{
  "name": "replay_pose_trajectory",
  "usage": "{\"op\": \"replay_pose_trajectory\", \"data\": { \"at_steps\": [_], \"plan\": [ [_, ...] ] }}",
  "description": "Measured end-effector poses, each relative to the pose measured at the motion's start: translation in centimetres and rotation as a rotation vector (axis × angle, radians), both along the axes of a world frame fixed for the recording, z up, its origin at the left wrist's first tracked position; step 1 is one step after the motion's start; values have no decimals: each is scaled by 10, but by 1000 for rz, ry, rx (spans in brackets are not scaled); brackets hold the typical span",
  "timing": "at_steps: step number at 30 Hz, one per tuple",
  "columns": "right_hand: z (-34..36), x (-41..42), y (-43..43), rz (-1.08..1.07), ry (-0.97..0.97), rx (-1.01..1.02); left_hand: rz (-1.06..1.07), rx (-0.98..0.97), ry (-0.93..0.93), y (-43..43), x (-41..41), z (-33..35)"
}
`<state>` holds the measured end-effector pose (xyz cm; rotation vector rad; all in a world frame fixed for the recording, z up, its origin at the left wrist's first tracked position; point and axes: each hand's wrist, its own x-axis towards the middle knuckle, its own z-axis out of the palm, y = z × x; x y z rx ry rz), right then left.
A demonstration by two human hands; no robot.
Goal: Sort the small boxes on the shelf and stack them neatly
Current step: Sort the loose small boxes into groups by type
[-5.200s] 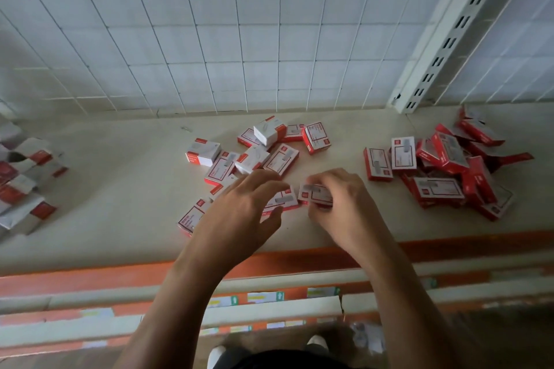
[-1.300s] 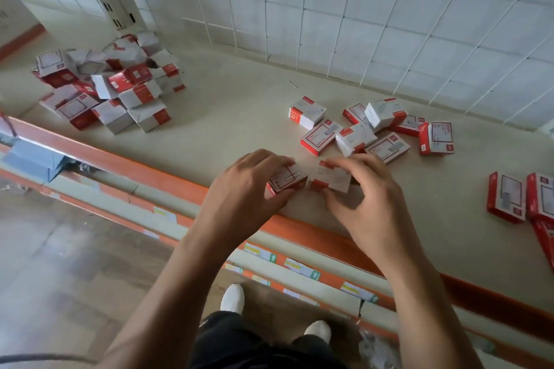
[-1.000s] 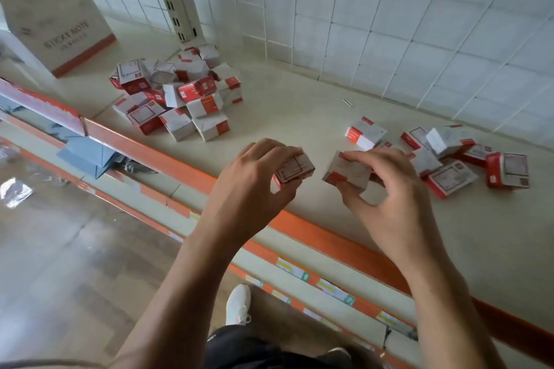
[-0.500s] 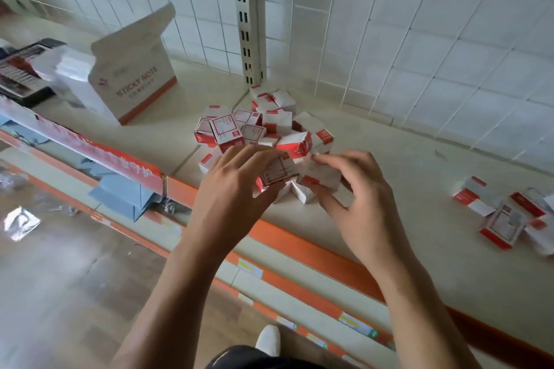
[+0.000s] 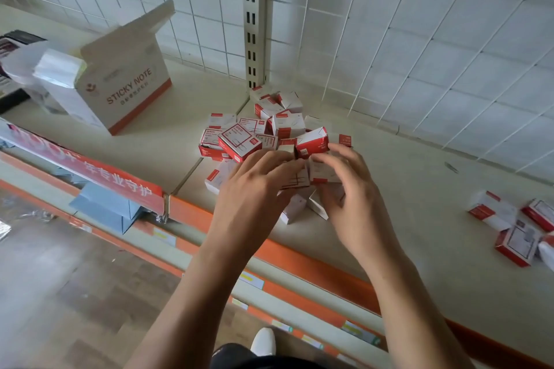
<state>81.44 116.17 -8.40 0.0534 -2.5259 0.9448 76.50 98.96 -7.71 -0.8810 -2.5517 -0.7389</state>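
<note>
A loose pile of small red-and-white boxes lies on the beige shelf, in front of the slotted upright post. Both my hands hover over the pile's near edge. My left hand grips one small box, mostly hidden under its fingers. My right hand holds a second small box right beside the first. A few more boxes lie scattered at the right edge of the shelf.
A large open "STICKY NOTE" carton stands on the shelf to the left, with wrapped white packs beside it. A wire grid wall backs the shelf. The orange front rail runs diagonally below my hands.
My hands lifted two boxes from the middle cluster and carried them left to the pile by the post. The view swung left, revealing the carton.
</note>
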Motion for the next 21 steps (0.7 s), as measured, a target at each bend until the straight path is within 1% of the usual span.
{"op": "replay_pose_trajectory", "data": {
  "at_steps": [5,9,14,18,21],
  "plan": [
    [-7,7,3,42,-41,-23,-1,-69,-29,4,10,-1],
    [-9,17,7,42,-43,-46,31,-89,17,1,9,3],
    [-2,46,26,-119,5,-58,-63,-9,17,27,16,14],
    [2,84,52,-271,-4,-47,-232,9,-20,69,29,13],
    [5,111,77,-388,-7,-6,-346,-23,-39,105,42,13]
  ]
}}
